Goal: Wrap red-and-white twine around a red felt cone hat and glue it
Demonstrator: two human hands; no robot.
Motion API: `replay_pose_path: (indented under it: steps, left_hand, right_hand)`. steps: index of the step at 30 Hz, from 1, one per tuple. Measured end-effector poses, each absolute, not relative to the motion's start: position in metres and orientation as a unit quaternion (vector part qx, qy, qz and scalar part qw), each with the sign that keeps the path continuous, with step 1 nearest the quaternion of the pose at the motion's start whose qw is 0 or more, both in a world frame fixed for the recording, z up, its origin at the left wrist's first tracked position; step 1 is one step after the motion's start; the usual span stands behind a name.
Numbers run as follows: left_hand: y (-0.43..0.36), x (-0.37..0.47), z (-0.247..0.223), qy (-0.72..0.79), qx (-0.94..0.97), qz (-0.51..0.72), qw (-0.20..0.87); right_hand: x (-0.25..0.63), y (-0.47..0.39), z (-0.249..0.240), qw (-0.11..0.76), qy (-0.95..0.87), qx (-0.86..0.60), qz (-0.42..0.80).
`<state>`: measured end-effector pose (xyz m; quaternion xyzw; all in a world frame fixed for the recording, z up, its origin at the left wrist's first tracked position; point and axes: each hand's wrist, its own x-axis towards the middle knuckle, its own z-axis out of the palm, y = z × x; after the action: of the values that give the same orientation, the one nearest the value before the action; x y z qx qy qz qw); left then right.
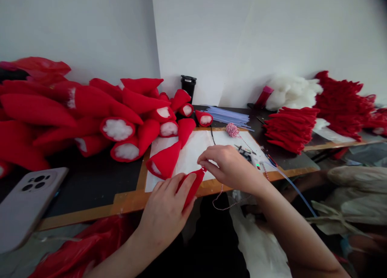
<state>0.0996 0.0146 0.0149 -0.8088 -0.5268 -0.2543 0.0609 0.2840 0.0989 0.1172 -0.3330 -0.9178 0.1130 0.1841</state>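
Soft, even daylight fills the scene, bright on the white wall (211, 36) toward twelve o'clock, with only faint shadows under the red felt cones (90, 112). The picture bends outward at its edges. The phone (27, 205) at eight o'clock is smeared, and the clutter at four o'clock is blurred.

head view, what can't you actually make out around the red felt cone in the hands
- Red felt cone: its wide end is hidden by the left hand.
- Red-and-white twine: whether it is knotted at the cone's tip is covered by the right hand fingers.
- Glue gun: mostly behind the right hand, small.
- Phone: cut off by the left edge.
- Red bag: contents hidden, cut by the bottom edge.
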Motion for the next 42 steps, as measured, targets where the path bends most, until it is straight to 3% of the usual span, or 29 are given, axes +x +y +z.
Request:
replay_pose_path:
  steps: [17, 21, 27, 31, 42]
  left_hand:
    - [0.012, 0.099, 0.019, -0.505, -0.823, -0.250, 0.070]
    - [0.009, 0.097, 0.019, -0.500, -0.816, -0.286, 0.048]
    - [-0.005, 0.087, 0.020, -0.483, -0.773, -0.393, -0.122]
    - [-0.013, 0.075, 0.014, -0.480, -0.711, -0.455, -0.238]
    - [-0.022, 0.067, 0.010, -0.392, -0.510, -0.532, -0.550]
  right_hand:
    - [0.280, 0.103, 0.114, 0.189, -0.921, -0.319, 0.120]
    - [0.283, 0.108, 0.115, 0.221, -0.911, -0.292, 0.193]
    - [0.287, 0.114, 0.099, 0.253, -0.829, -0.288, 0.407]
    - [0.283, 0.100, 0.084, 0.295, -0.772, -0.285, 0.485]
    - [0.268, 0.057, 0.086, 0.364, -0.788, -0.332, 0.368]
